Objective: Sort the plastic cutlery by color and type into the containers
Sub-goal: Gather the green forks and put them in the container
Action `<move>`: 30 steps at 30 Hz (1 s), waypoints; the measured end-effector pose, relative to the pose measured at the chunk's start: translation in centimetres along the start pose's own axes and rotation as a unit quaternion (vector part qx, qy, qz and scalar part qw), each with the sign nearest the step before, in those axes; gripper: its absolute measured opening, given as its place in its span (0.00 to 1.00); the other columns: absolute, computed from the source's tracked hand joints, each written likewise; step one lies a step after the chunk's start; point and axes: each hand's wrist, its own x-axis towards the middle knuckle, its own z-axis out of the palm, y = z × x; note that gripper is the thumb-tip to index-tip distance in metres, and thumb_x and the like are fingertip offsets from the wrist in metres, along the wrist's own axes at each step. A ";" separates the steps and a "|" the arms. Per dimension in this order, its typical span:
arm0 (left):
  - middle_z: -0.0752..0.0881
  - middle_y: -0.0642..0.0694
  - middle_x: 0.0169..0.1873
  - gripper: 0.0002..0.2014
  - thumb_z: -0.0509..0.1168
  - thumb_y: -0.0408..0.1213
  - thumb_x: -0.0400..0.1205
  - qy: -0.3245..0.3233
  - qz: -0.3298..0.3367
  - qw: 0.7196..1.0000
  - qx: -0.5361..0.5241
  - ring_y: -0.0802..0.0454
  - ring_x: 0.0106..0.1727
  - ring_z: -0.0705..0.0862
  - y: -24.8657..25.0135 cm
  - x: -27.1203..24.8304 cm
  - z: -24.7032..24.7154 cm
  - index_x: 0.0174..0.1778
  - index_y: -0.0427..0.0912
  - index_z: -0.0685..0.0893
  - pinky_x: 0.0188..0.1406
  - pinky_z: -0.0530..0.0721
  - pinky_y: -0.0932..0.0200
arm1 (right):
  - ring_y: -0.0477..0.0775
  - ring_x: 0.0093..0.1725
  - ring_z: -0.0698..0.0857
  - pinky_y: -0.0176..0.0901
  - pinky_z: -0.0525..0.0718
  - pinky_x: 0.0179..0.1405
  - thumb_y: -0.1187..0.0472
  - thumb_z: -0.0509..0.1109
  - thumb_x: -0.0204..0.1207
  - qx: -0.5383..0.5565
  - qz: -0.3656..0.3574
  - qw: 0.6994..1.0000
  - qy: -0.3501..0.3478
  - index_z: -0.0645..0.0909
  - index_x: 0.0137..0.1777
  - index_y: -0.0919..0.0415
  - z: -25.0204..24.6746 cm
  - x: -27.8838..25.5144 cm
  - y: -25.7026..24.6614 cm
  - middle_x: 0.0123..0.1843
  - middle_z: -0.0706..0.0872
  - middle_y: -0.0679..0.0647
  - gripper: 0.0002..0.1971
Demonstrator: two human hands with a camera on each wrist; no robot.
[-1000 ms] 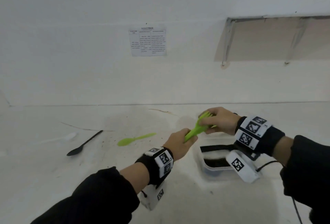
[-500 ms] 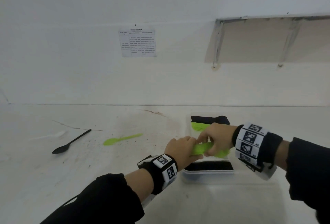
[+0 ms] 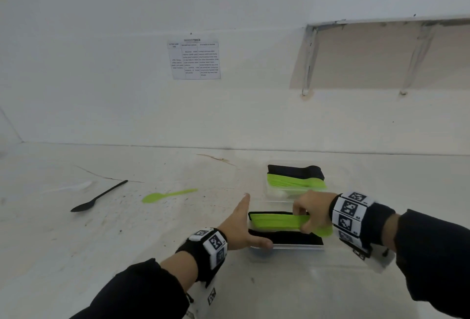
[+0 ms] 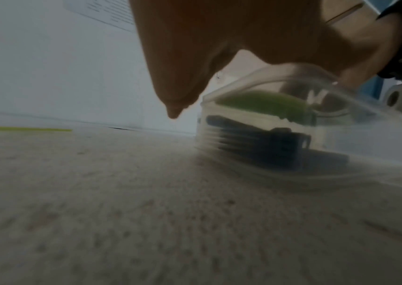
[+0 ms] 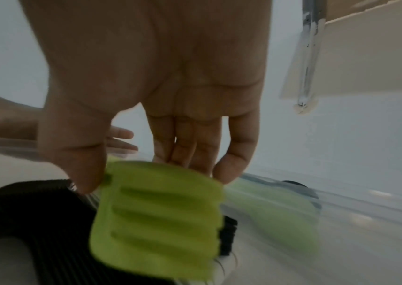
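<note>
A: Worktop (image 3: 76, 255), near container (image 3: 287, 247): step?
B: Green forks (image 3: 277, 222) going in beside the black stack; seating and release likely next.
A: Hands?
B: Left hand (image 3: 239, 227) flat, steadying the container (fingers straight); right hand (image 3: 312, 210) pinching the forks.

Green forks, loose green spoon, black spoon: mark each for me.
green forks (image 3: 277, 222), head view, middle of the handles held by the right hand.
loose green spoon (image 3: 152, 198), head view, its bowl.
black spoon (image 3: 84, 207), head view, its bowl.
</note>
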 end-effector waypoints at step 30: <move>0.55 0.58 0.74 0.74 0.83 0.46 0.57 -0.046 -0.015 0.989 -0.138 0.58 0.75 0.64 -1.5 0.8 1.1 0.78 0.49 0.25 0.76 0.68 0.55 | 0.59 0.68 0.76 0.43 0.75 0.61 0.53 0.74 0.73 -0.062 -0.035 0.997 -0.029 0.71 0.73 0.63 -0.2 1.6 -1.7 0.70 0.76 0.59 0.31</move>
